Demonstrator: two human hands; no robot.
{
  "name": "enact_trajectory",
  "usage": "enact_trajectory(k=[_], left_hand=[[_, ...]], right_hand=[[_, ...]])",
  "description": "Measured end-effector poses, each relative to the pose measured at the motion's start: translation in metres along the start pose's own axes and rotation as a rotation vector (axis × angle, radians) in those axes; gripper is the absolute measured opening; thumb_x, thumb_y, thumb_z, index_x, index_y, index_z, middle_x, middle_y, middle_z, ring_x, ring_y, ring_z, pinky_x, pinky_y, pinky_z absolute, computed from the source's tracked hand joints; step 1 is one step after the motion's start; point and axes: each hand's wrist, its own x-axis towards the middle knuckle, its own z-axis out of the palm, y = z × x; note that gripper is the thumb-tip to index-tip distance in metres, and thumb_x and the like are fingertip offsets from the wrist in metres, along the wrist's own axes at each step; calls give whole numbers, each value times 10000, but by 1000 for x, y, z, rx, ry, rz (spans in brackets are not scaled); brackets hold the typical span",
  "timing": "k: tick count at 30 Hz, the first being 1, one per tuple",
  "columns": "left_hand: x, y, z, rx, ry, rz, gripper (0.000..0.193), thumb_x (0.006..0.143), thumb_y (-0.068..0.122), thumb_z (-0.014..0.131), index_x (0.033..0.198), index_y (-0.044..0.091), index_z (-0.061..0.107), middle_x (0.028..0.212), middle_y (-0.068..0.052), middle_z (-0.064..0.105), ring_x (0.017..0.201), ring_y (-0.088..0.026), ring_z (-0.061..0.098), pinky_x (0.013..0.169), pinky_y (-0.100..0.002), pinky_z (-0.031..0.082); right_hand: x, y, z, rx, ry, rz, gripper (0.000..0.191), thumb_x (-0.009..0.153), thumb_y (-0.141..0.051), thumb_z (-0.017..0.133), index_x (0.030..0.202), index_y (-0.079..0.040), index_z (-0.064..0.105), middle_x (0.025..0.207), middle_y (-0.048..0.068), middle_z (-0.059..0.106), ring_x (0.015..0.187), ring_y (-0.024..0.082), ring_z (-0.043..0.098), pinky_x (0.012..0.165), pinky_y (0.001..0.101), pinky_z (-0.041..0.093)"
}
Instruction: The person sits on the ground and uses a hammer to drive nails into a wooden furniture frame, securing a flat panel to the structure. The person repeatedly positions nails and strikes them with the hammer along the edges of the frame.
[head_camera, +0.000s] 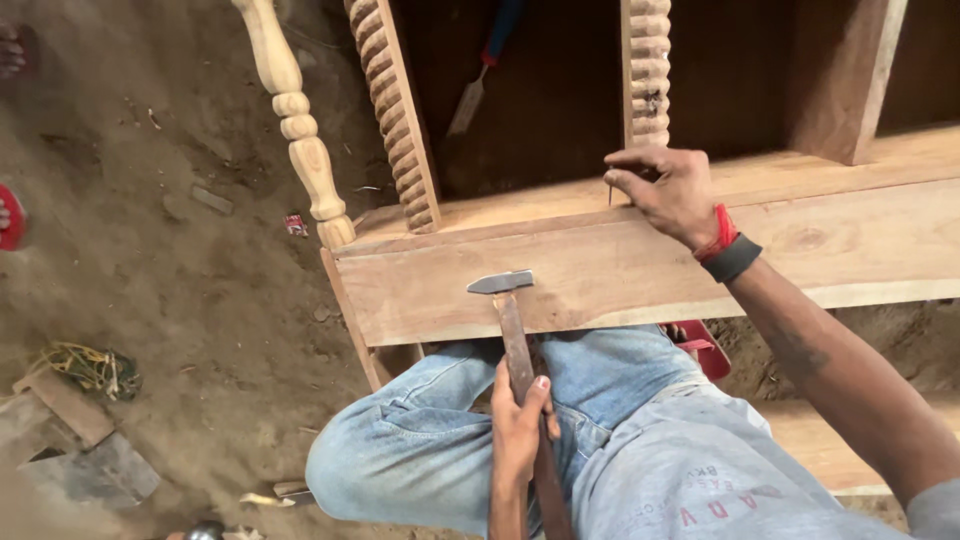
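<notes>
Right hand (672, 192), upper centre-right of frame: thumb & forefinger pinched on a thin nail (610, 192), held upright w/ its tip on the top edge of a wide wooden plank (600, 275). Other fingers curled loosely. Red band & black band (730, 250) round that wrist; forearm runs off to the lower right corner.

Left hand (520, 425), bottom centre: fingers wrapped tight round the wooden handle of a hammer (512, 320). Metal head sits mid-frame, in front of the plank face, well left of & lower than the nail. Handle runs down past the hand to the bottom edge.

Plank crosses the frame from centre-left to right edge, part of a wooden furniture frame. Above it: two spiral-turned spindles, one (398, 110) at upper centre-left leaning, one (648, 70) at upper centre, just above the right hand. Pale turned leg (298, 120) at upper left, beside the leaning spindle.

Chisel w/ blue-red handle (482, 75) lies in the dark gap btwn the spindles, top centre.

Person's knees in light blue jeans (450, 420) fill bottom centre, just below the plank. Dirt floor (170, 270) on the left half; wood scraps & tangled yellowish cord (88, 368) at lower left.
</notes>
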Motion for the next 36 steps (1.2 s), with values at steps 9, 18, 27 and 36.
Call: enact_trajectory(k=[9, 18, 27, 36], left_hand=[[-3, 118, -6, 337, -85, 160, 594, 980, 139, 574, 1536, 69, 377, 739, -19, 606, 514, -84, 567, 456, -236, 504], [61, 207, 16, 873, -154, 239, 485, 998, 173, 550, 1471, 105, 470, 744, -117, 614, 533, -210, 631, 509, -359, 524], [131, 204, 27, 1001, -376, 553, 478, 997, 157, 604, 1451, 87, 472, 966, -234, 696, 912, -429, 702, 781, -507, 520], [147, 235, 49, 1287, -368, 412, 513, 956, 218, 623, 1461, 235, 531, 1032, -220, 734, 912, -438, 701, 796, -540, 523]], right_hand=[[-11, 13, 6, -98, 46, -155, 164, 963, -107, 788, 1110, -35, 784, 946, 123, 769, 745, 147, 713, 656, 266, 548], [-16, 3, 6, -346, 14, -126, 252, 930, -153, 814, 1179, -119, 793, 876, 106, 758, 670, 225, 684, 621, 327, 518], [-18, -1, 6, -387, 3, -80, 647, 946, -184, 797, 1533, -211, 528, 960, 43, 783, 788, 187, 748, 673, 314, 567], [-17, -2, 5, -393, 38, -92, 918, 917, -232, 848, 1653, -149, 306, 948, 14, 779, 838, 198, 746, 708, 324, 553]])
